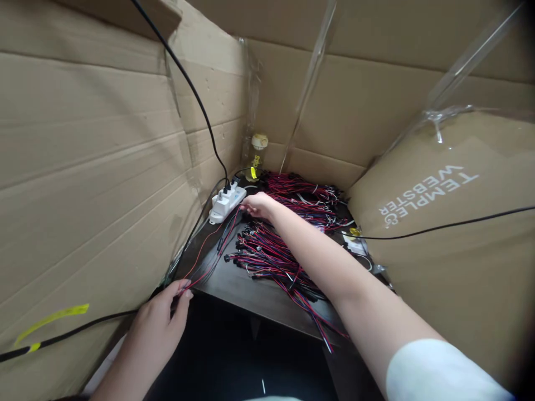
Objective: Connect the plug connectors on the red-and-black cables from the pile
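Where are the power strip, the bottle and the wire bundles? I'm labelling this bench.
power strip [226,203], head view, middle of its white top.
bottle [257,159], head view, its clear body.
wire bundles [271,253], head view, red-and-black heap's middle.

Red, blue and black wires [276,253] cover a dark brown table [246,289] beside a white power strip [227,203].
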Tool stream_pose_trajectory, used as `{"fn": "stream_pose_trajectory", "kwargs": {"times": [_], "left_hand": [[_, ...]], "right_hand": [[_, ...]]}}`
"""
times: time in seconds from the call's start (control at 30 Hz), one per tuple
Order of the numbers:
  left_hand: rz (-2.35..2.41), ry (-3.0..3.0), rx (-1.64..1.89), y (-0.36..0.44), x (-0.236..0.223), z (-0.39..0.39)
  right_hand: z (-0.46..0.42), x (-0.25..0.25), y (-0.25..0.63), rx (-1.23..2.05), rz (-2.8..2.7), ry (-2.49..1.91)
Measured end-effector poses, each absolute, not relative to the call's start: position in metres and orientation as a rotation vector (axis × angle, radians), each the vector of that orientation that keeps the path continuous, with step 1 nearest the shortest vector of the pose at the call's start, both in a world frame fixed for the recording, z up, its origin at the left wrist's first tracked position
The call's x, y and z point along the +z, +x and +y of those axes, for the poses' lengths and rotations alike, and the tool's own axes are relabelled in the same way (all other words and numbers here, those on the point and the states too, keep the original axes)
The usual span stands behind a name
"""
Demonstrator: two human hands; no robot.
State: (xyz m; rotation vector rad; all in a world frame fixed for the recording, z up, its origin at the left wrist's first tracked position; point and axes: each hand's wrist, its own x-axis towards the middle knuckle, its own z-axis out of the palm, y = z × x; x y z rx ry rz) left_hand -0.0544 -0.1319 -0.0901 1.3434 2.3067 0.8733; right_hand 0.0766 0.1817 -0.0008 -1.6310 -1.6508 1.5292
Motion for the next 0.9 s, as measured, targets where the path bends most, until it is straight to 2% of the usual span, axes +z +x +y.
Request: {"fn": "stream_pose_trajectory", "kwargs": {"times": [0.23, 0.43, 0.67, 0.8, 0.9], "left_hand": [[2.592, 1.598, 0.798, -0.055, -0.087, -0.119], [2.697, 1.881, 0.782, -0.04, -0.094, -0.125], [2.76, 2.023, 0.769, -0.018, -0.078, -0.129], [2.593, 2.102, 0.937, -0.008, -0.067, -0.113], [2.513, 2.131, 0.97, -0.006, -0.068, -0.096]], "right_hand": [[0.187, -0.012, 0.058, 1.397, -1.809, -1.704], [0.185, 0.005, 0.074, 1.313, -1.867, -1.605], [0.137, 0.031, 0.154, 1.323, -1.79, -1.355], [0.096, 0.055, 0.211, 1.351, -1.712, -1.23], [0.067, 0.072, 0.246, 1.247, -1.63, -1.002]]}}
